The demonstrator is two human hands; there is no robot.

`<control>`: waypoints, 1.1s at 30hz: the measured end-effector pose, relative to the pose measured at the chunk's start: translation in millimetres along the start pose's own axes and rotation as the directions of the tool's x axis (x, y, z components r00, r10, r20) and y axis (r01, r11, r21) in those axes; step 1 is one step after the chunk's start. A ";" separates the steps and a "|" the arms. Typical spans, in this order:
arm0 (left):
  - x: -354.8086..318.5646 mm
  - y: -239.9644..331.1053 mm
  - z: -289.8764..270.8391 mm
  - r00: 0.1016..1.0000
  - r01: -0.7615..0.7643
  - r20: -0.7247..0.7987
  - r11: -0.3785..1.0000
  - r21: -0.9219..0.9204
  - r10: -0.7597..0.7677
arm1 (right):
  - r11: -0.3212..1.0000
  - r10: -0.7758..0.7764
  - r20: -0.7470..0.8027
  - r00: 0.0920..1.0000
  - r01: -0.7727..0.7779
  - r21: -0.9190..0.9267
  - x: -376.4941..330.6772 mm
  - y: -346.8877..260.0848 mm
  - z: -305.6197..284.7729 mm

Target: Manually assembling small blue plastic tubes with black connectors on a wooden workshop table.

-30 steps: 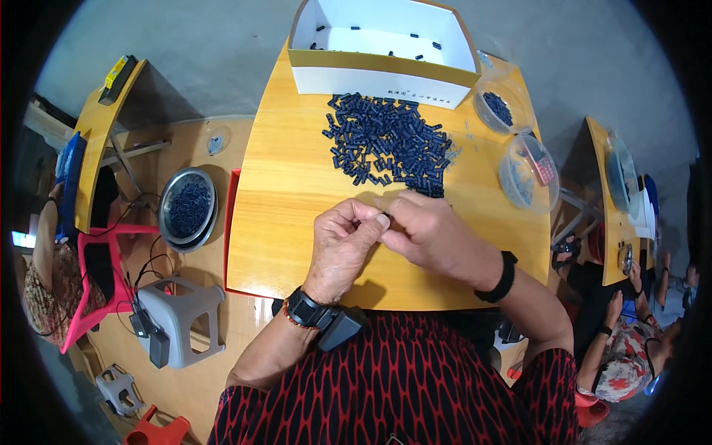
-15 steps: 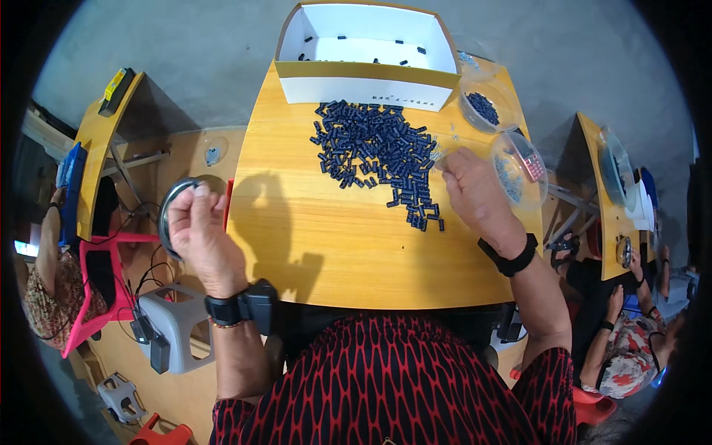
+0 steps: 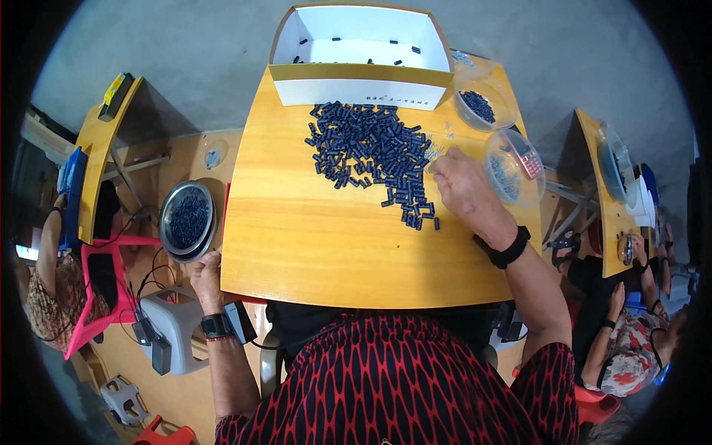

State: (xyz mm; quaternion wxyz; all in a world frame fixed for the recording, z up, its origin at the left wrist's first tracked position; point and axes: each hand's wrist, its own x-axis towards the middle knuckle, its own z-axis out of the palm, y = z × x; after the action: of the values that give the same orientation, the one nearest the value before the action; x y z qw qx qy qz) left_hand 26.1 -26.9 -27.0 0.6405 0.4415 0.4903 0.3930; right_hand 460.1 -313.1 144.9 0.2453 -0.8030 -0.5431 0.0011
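Note:
My right hand (image 3: pixel 475 194) rests over the table with its fingertips pinched together, beside a scatter of small silvery pins (image 3: pixel 434 150). Whatever sits in that pinch is too small to make out. A heap of short black cylindrical pieces (image 3: pixel 363 141) lies just left of those fingers. Low at the table's left edge is my left hand (image 3: pixel 207 279), its fingers curled in and partly hidden. Just beyond it stands a round metal bowl (image 3: pixel 167 236) with dark small pieces inside. Whether that hand touches the bowl I cannot tell.
A white box with a gold rim (image 3: pixel 356 90) stands behind the heap, a few black pieces inside. Clear plastic tubs (image 3: pixel 538 189) line the table's right side, one holding a pink calculator (image 3: pixel 530 165). Other people sit at tables (image 3: pixel 115 141) on both sides.
My left hand has dropped from over the metal bowl to beside the table's left edge, uncovering the bowl's contents. The right hand has barely shifted, staying by the pins.

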 end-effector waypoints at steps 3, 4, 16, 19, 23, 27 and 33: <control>-1.8 -17.6 0.2 0.994 0.098 -0.064 0.985 0.141 -0.090 | 0.999 0.031 -0.026 0.999 -0.030 0.037 -4.7 0.9 -0.2; 4.4 -35.4 -8.8 0.995 0.089 -0.076 0.938 0.335 -0.067 | 0.996 0.052 -0.037 0.998 -0.049 0.075 -4.8 -0.8 -0.9; -15.1 -63.5 2.4 0.978 0.143 0.118 0.966 0.213 -0.171 | 0.998 0.055 0.022 0.998 -0.055 -0.024 2.4 -1.1 4.8; -0.4 -58.9 15.0 0.970 0.178 0.132 0.965 0.192 -0.205 | 0.994 0.110 -0.006 0.994 -0.110 0.010 0.7 -1.4 7.5; -4.9 -63.3 27.5 0.956 0.227 0.149 0.959 0.168 -0.252 | 0.947 0.260 -0.012 0.966 -0.253 0.200 -5.2 -19.2 -7.1; -5.4 -62.0 24.1 0.944 0.276 0.148 0.951 0.139 -0.295 | 0.898 0.284 0.037 0.958 -0.279 0.340 -20.2 -16.9 -1.2; -5.0 -60.6 30.2 0.954 0.300 -0.002 0.952 0.056 -0.300 | 0.800 0.362 0.060 0.930 -0.343 0.491 -44.3 -23.5 -4.9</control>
State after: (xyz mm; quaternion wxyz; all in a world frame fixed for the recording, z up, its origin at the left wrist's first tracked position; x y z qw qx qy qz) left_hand 58.7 -55.2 -79.3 0.6820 0.3808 0.5601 0.2760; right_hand 422.8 -346.9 146.7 0.4475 -0.8002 -0.3611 0.1706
